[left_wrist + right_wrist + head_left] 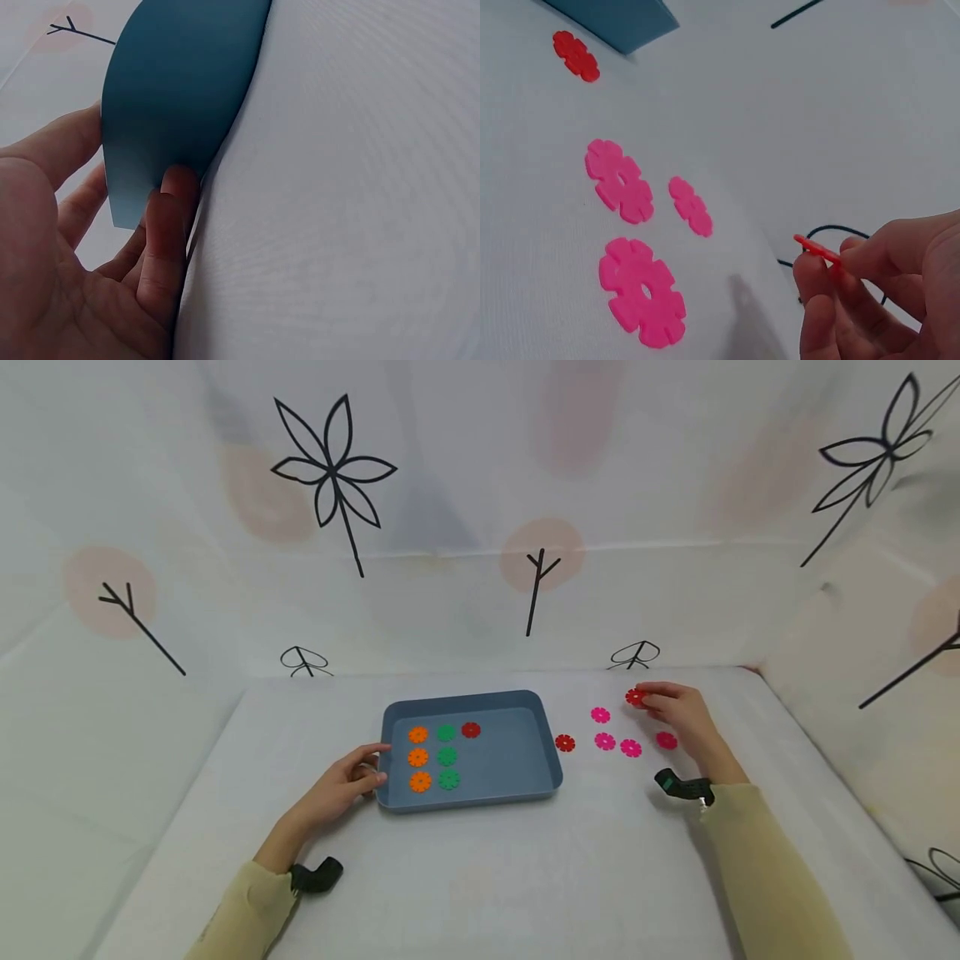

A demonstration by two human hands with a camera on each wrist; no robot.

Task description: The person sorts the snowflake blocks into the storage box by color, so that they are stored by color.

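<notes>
My left hand (337,789) grips the left edge of a blue-grey tray (506,768); in the left wrist view its fingers (165,240) bend against the tray's outer wall. Inside the tray stand a column of orange notched discs (417,757), a column of green discs (447,756) and one red disc (471,730) at the top of a third column. Off to the right, my right hand (686,718) pinches another red notched disc (817,249) between thumb and fingertips, raised above the table.
One more red disc (566,742) lies on the white cloth right beside the tray. Several pink discs (604,742) are scattered farther right, one of them (667,741) under the right hand. White cloth walls with black drawings rise behind and at the sides.
</notes>
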